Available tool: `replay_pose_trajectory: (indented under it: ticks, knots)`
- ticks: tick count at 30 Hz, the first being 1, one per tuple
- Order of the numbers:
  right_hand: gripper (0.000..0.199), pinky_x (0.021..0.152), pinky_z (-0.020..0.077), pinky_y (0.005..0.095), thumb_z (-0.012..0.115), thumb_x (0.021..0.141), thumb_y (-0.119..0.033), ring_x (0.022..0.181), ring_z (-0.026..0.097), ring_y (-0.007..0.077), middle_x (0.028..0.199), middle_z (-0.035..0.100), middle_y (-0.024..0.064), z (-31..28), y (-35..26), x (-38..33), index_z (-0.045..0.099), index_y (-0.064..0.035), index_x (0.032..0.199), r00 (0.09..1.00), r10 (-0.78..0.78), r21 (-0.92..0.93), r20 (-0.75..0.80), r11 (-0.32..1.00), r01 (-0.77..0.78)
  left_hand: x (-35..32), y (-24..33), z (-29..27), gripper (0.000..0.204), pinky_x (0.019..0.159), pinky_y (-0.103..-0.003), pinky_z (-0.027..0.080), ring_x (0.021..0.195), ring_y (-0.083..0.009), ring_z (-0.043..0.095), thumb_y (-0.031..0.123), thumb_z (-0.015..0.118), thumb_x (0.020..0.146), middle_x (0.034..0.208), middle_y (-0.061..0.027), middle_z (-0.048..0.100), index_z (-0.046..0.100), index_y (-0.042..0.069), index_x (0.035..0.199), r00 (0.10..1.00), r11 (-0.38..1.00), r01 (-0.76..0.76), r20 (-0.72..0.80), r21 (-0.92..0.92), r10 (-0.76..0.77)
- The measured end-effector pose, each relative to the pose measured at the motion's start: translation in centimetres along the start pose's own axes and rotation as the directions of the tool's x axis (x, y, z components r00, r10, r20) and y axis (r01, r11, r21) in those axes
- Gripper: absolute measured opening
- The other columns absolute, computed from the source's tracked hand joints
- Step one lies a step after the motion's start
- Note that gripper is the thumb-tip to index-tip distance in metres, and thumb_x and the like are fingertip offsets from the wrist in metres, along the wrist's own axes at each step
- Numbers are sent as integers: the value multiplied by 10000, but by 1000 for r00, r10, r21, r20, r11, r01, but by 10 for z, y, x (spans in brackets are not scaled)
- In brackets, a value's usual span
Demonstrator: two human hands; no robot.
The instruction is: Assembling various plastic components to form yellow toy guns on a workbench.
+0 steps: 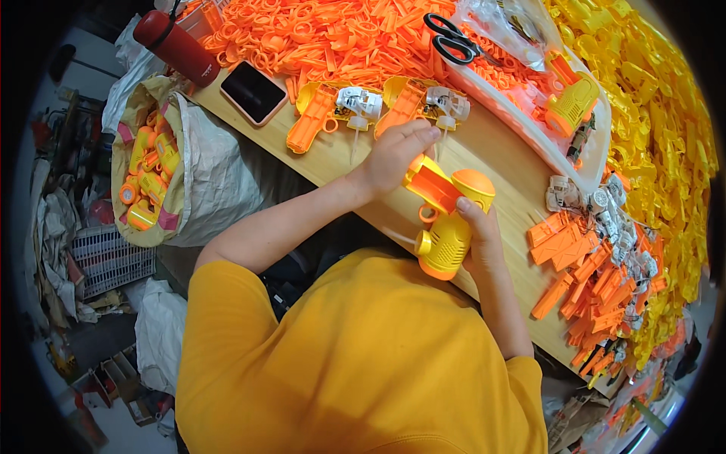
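My right hand (485, 239) is wrapped around the toy gun (452, 236) near the desk's (522, 181) front edge; my half-curled left hand (392, 157), grip unclear, should steady the handle.

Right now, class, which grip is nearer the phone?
Left. The left grip is right of the phone; the right grip, holding the yellow toy, is farther right and lower.

Wooden tabletop (499, 155): bare strip, mid-frame to right.
Phone (254, 93): upper left, screen up.
Red bottle (178, 49): upper left corner.
Part-built toy guns (311, 119): two, upper centre, side by side.
Orange heap (318, 38): top edge.
Pale-rimmed tray (522, 132): upper right.
Orange pieces (569, 246): piled, right.
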State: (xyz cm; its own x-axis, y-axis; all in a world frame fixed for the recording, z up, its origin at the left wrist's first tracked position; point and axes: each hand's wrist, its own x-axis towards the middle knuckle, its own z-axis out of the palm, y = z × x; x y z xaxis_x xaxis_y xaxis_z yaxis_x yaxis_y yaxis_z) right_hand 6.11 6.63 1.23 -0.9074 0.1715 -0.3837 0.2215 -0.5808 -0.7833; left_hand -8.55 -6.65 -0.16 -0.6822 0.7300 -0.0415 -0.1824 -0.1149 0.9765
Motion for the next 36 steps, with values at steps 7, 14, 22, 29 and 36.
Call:
replay_pose_trajectory:
  ticks: [7, 14, 22, 29, 36]
  knots:
    - [557, 705, 570, 391, 722, 760, -254, 837, 670, 251, 990, 625, 143, -13, -1, 3, 476, 7, 1187, 990, 53, 56, 130, 997, -60, -16, 9, 9, 310, 679, -219, 378, 730, -72, 457, 240, 401, 1002, 756, -3, 507, 522, 41, 799, 997, 998, -63, 56, 27, 61]
    - [574, 724, 573, 405, 710, 791, -328, 846, 670, 255, 995, 623, 149, -9, -18, 3, 473, -1, 1198, 999, -32, 12, 10, 999, 32, 43, 38, -20, 159, 611, -276, 452, 697, -112, 556, 184, 601, 911, 775, -74, 585, 603, 30, 870, 898, 694, -312, -37, 649, 438]
    - [562, 774, 550, 425, 599, 869, -455, 887, 642, 276, 1054, 620, 161, -26, -6, -2, 476, -44, 1232, 995, -20, 31, -101, 999, 23, 147, 28, -115, 223, 713, -387, 518, 805, -309, 646, 207, 710, 783, 866, -140, 650, 677, 14, 890, 793, 39, -95, 51, 995, 607]
    - [574, 829, 531, 443, 578, 873, -483, 934, 636, 282, 1110, 616, 153, -26, -1, -7, 495, -51, 1242, 985, 64, 161, -163, 986, -37, 166, 33, -118, 222, 790, -403, 534, 865, -310, 665, 238, 668, 733, 883, -161, 692, 705, 52, 849, 885, 416, 147, -307, 897, 349]
    - [619, 952, 450, 517, 529, 822, -346, 1047, 576, 385, 1225, 557, 216, -52, -5, -11, 436, -18, 1339, 998, -48, 484, -46, 872, 65, 113, 70, -112, 164, 665, -293, 505, 692, -179, 637, 158, 664, 766, 751, -86, 668, 657, 14, 843, 873, 515, -15, -240, 857, 424]
